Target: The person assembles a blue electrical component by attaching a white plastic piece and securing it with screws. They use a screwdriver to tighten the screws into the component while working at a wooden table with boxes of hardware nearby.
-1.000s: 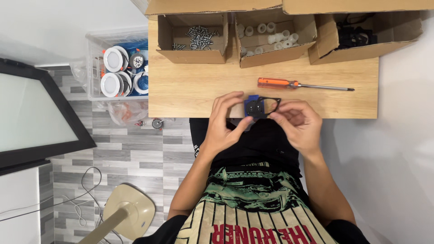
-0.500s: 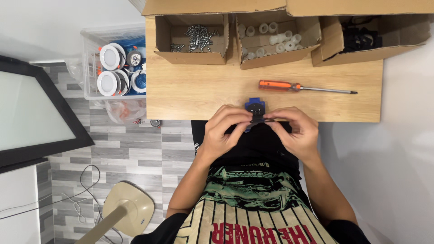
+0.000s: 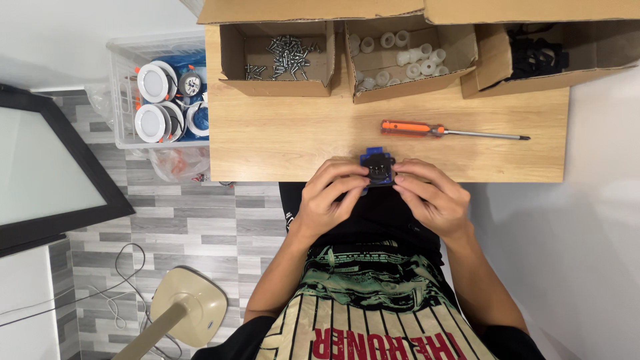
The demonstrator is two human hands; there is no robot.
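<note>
A small blue and black part sits between both hands at the near edge of the wooden table. My left hand grips its left side with the fingertips. From the right, my right hand pinches the other side. Just beyond the part lies an orange-handled screwdriver, its metal shaft pointing right.
Three open cardboard boxes line the table's far edge: screws, white plastic cylinders, black parts. A clear bin of round white lamps stands left of the table. A dark framed panel and a beige stand are on the tiled floor.
Both hands and the blue part have stayed at the table's near edge; the fingers have shifted slightly on the part, which has turned a little.
</note>
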